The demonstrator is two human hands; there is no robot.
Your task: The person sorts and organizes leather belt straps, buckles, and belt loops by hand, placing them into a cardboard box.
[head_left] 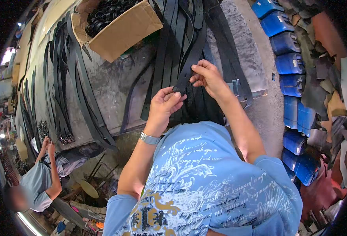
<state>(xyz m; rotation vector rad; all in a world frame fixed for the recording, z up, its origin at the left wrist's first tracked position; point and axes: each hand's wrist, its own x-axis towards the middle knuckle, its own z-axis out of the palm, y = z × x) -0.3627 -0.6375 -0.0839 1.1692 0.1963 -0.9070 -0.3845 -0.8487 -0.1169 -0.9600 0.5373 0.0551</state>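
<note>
A black belt strap (188,67) with small holes near its end runs down over the table edge towards me. My left hand (166,104) is closed, pinching the tip of this strap between thumb and fingers. Higher up, my right hand (208,78) has its fingers curled, with thumb and forefinger pinched at the strap's right edge. Whether something small is also between those fingers cannot be made out. More black straps (167,43) lie under and beside it, hanging off the table's front edge.
A cardboard box (126,33) of black loops stands on the grey table (106,82). Further bundles of straps (77,74) hang to the left, where a co-worker (40,181) handles some. Blue plastic containers (287,63) line the right side, beside leather scraps (315,86).
</note>
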